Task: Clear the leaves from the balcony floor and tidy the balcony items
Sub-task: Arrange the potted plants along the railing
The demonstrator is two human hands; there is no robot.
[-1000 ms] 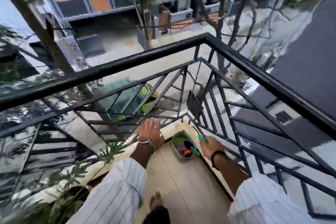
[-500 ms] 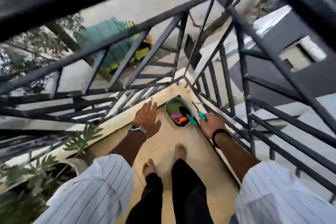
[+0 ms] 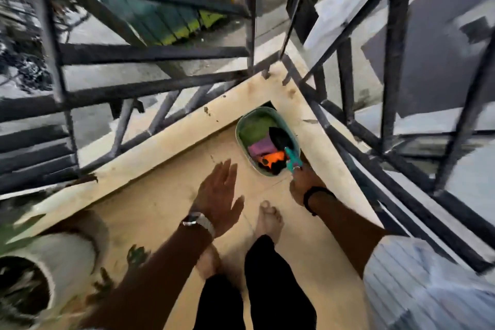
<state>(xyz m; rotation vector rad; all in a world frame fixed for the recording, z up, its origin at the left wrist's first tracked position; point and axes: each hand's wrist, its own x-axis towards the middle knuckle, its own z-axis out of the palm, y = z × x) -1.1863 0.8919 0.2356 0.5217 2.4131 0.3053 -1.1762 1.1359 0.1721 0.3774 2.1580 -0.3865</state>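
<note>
The tub [image 3: 267,139], a small pale-green oval basin of balcony items, sits on the balcony floor [image 3: 166,195] tight in the far corner where the two raised ledges meet. From the right hand [image 3: 304,183] outward: the fingers are curled round the teal handle of a tool [image 3: 292,160], which is held at the tub's near right rim, its dark working end lying inside among the contents. The hand is just beside the rim; whether it touches the rim cannot be told. The left hand [image 3: 218,195] is held flat above the floor nearer the middle, fingers straight and spread, grasping nothing and well clear of the tub. Inside the tub a green cloth-like layer, a purple piece and an orange piece are seen, blurred too much to be named.

The tub is judged to be thin plastic: light, fairly stiff at the rolled rim, likely to flex at the walls if squeezed. It is best taken by the rim at its two long sides, or by the near rim with the thumb inside, so that the loose contents are kept level. The tool is judged light and rigid, and its handle gives a sure hold. The ledge [image 3: 150,147] and the railing [image 3: 150,90] crowd the corner, so the tub would be drawn toward the person's feet before being lifted. A white planter [image 3: 67,257] stands at the left edge of the floor.
</note>
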